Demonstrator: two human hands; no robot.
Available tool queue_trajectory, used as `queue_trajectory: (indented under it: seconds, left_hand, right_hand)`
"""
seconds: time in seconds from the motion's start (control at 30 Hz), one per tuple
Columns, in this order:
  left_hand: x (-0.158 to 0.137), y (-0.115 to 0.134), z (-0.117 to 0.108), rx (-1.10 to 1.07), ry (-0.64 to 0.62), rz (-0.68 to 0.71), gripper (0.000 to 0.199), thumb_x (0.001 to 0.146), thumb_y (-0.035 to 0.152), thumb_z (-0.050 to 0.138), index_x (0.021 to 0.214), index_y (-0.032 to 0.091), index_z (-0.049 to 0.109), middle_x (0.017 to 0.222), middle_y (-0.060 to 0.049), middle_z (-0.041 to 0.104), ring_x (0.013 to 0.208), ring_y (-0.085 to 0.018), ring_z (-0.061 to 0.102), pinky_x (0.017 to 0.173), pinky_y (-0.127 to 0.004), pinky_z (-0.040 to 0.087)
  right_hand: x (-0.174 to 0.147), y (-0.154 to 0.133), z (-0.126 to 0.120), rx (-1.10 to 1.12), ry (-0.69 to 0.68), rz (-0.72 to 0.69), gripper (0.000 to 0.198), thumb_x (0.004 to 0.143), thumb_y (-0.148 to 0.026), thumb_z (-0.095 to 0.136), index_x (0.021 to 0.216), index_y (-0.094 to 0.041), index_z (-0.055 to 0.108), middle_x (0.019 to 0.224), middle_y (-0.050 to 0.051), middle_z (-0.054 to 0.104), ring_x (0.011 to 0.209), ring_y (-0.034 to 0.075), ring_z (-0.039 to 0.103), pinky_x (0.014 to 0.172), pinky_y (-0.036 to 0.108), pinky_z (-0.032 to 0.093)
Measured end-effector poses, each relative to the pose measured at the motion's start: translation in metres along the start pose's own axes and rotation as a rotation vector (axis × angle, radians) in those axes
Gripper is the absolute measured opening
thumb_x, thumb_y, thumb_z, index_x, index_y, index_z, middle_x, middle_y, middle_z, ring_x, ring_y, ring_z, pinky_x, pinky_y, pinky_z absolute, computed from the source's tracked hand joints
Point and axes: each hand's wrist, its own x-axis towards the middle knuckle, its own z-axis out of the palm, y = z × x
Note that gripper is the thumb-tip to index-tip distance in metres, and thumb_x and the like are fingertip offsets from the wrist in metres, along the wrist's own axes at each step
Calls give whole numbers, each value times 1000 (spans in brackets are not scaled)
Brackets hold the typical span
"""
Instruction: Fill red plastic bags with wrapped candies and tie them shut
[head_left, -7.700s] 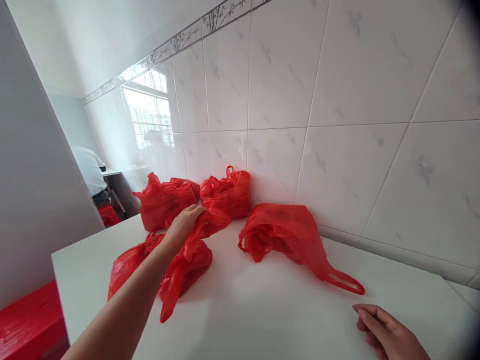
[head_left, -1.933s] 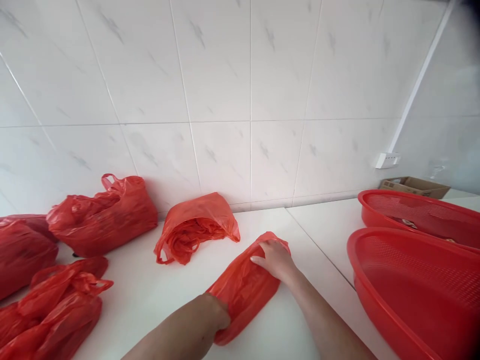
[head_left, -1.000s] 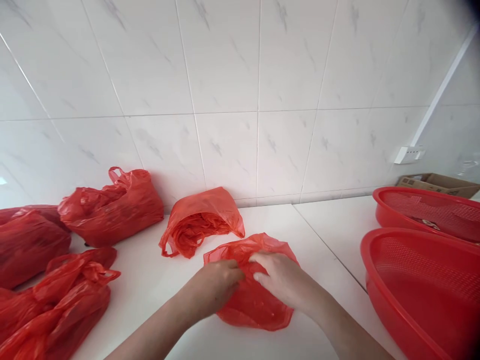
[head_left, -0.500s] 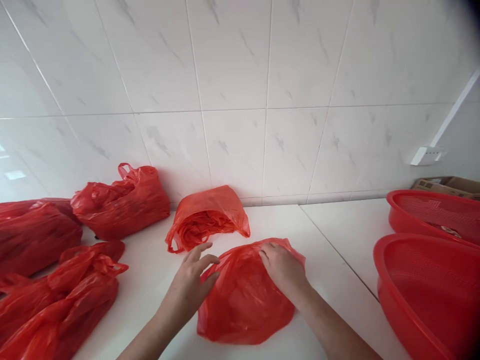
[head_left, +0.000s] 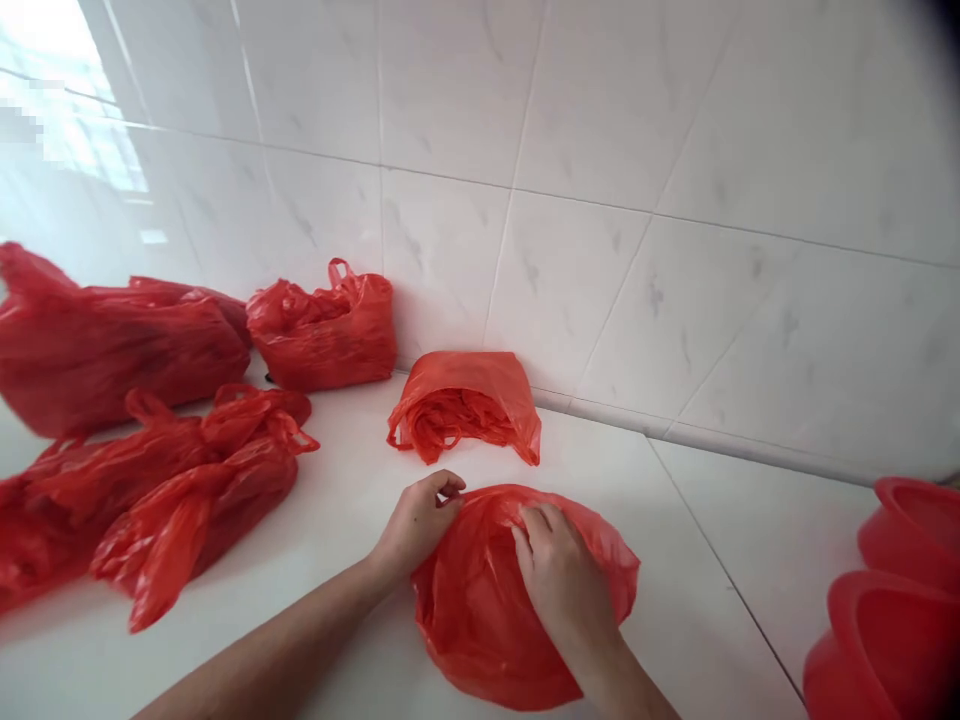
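Note:
A thin red plastic bag lies on the white table in front of me, its mouth spread wide and its body puffed out. At the left of its rim, my left hand is curled with the bag's edge at its fingertips. My right hand reaches over the mouth, fingers closed on a fold of the plastic toward the far side. Just beyond stands another red plastic bag, its opening facing me and crumpled red plastic inside.
Filled red bags stand along the tiled wall at left, one larger bag among them. Knotted red bags lie nearer me. Red plastic baskets sit at the right edge. A seam crosses the white table.
My left hand has gone from spread fingers to a curl at the bag's rim. The bag's mouth is rounder and wider. The view has turned left and tilted.

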Motion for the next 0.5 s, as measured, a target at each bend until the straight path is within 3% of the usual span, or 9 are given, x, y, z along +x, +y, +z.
queue_trajectory:
  seconds: [0.07,0.1,0.23,0.3,0.37,0.5]
  left_hand:
    - [3,-3,2,-57,10,15,17,75,23,52,86,22,64,86,-1,67,74,-16,59,71,-28,46]
    - [5,-5,3,-87,14,20,16,74,23,53,85,21,64,85,-1,67,75,-16,59,71,-28,46]
    - [14,-13,3,-209,38,27,15,75,26,55,86,19,62,82,-3,66,75,-17,60,70,-28,47]
    - [17,-16,2,-261,34,34,17,76,28,55,88,18,61,81,-3,65,74,-17,60,70,-28,48]
    - [19,-18,-2,-306,3,50,21,75,31,57,91,17,60,83,-4,65,74,-17,60,70,-28,48]
    - [18,-19,-11,-371,-90,79,37,75,40,61,103,16,59,95,-6,65,80,-17,61,73,-28,48]
  right_hand:
    - [-2,-10,2,28,67,-107,27,93,-16,39,108,-20,61,100,8,66,93,21,62,80,34,50]
    - [-3,-14,3,51,26,-140,28,92,-17,40,110,-20,61,104,9,66,96,22,61,83,36,49]
    - [2,-18,7,150,-301,-109,29,88,-25,48,113,-21,63,120,10,60,108,27,56,89,40,48]
    - [3,-18,7,197,-371,-47,36,86,-24,50,120,-19,61,128,10,55,117,28,51,97,41,44]
    - [1,-17,7,247,-355,1,42,86,-24,49,126,-17,57,134,11,51,124,28,46,103,43,40]
    - [-16,-16,0,421,-115,113,40,90,-31,40,122,-18,58,132,11,53,125,25,46,105,43,39]
